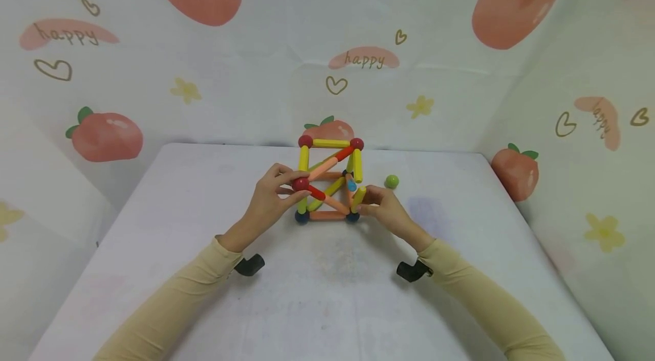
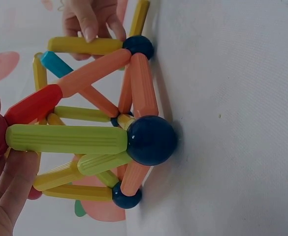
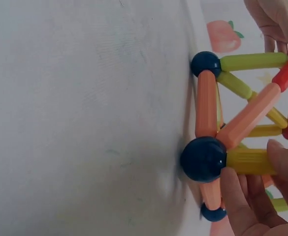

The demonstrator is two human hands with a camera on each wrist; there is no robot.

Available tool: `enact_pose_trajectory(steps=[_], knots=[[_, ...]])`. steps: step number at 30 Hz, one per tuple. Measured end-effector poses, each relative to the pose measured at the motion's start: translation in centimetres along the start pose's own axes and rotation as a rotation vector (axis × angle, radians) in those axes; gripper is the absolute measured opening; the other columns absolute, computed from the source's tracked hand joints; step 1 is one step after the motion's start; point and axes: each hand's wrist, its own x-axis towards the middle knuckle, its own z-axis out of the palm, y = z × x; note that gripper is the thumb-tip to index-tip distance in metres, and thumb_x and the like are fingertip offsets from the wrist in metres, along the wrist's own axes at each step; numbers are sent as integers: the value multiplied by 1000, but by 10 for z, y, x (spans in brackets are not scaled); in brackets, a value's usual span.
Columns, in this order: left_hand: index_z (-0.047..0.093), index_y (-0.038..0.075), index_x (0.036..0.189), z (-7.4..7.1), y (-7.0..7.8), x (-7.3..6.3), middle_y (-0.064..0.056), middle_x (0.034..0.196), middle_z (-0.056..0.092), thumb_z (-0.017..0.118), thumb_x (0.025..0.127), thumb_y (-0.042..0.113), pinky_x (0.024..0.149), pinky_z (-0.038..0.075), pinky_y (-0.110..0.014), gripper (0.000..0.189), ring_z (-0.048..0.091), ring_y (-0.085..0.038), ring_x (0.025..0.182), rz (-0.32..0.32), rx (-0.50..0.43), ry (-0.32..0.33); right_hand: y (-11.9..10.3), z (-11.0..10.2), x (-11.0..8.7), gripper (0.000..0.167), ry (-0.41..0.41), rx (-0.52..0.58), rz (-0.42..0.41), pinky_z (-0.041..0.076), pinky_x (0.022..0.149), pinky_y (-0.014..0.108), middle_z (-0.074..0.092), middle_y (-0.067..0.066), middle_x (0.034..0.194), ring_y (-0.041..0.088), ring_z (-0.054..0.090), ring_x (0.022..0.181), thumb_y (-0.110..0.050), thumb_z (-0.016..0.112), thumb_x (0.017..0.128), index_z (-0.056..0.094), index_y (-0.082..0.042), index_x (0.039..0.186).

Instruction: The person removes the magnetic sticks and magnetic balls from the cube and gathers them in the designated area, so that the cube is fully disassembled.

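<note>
A frame of coloured toy rods and balls stands on the white table. My left hand (image 1: 267,195) pinches the red ball (image 1: 300,184) at its near upper left corner. From that ball a red-and-peach diagonal runs down to the navy ball (image 3: 204,159) at the near lower right. My right hand (image 1: 391,213) holds a yellow rod (image 2: 84,45) between thumb and fingers, its lower end at that navy ball and its upper end free. A light green rod (image 2: 67,138) joins the red ball to another navy ball (image 2: 152,140). Behind, a blue-tipped rod (image 1: 351,184) leans inside the frame.
A small green ball (image 1: 392,181) lies on the table (image 1: 327,304) right of the frame. Two more red balls (image 1: 305,141) top the frame's back. A fruit-printed cloth (image 1: 276,37) hangs behind. Black camera mounts (image 1: 249,265) sit under both wrists.
</note>
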Motion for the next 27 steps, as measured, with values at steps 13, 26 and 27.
enact_pose_trajectory(steps=[13,26,27], knots=[[71,10,118,1,0,0,-8,103,55,82,80,13,75,62,-30,40,65,-20,94,-9,0,-3,-1,12,-1,18,142,-178,-41,51,78,29,68,15,105,28,64,98,-14,66,94,59,-8,110],[71,11,119,0,-1,-1,-7,103,55,81,81,20,75,62,-29,41,65,-19,95,-12,16,-8,0,16,-3,21,211,-174,-22,51,77,28,67,14,100,25,63,94,-11,67,93,58,-7,112],[71,11,119,0,-1,-1,-7,103,55,81,81,20,75,62,-29,41,65,-19,95,-9,16,-7,-1,15,-3,21,216,-173,-21,51,78,29,68,15,99,25,63,94,-11,67,93,59,-7,111]])
